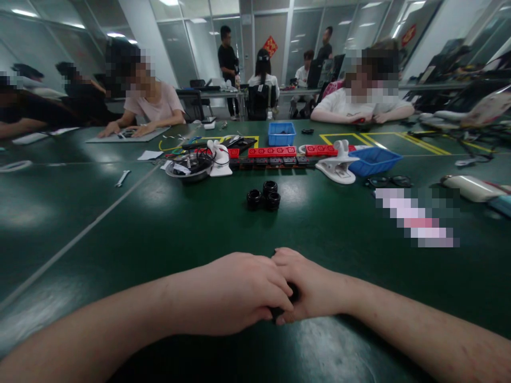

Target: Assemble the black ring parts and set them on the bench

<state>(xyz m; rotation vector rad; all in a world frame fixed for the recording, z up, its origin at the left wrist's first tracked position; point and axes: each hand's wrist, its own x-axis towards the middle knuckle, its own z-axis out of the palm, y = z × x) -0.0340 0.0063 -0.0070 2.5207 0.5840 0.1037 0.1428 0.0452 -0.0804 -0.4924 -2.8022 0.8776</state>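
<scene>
The left hand (239, 292) and the right hand (309, 290) met at 6 o'clock on the glossy dark green worktop (159, 223), both grips closed around a small black part (293, 292), mostly hidden. Three round black ribbed rings (264, 197) lay at 12 o'clock.

A dark green table (120, 223) stretches across a glass-walled workroom. Three black ring-shaped parts (264, 196) sit clustered near its middle. Beyond them, a row of red rectangular blocks (272, 151) lies beside a small blue plastic bin (281, 133), while a second, shallower blue tray (374, 160) rests just beside a white plastic clamp (337, 164). A round dark bowl (188, 166) holds what appear to be cables. A silver wrench (122, 178) lies well apart to the left. Seated workers (154, 103) line the far edge; others (228, 58) stand in the background.
</scene>
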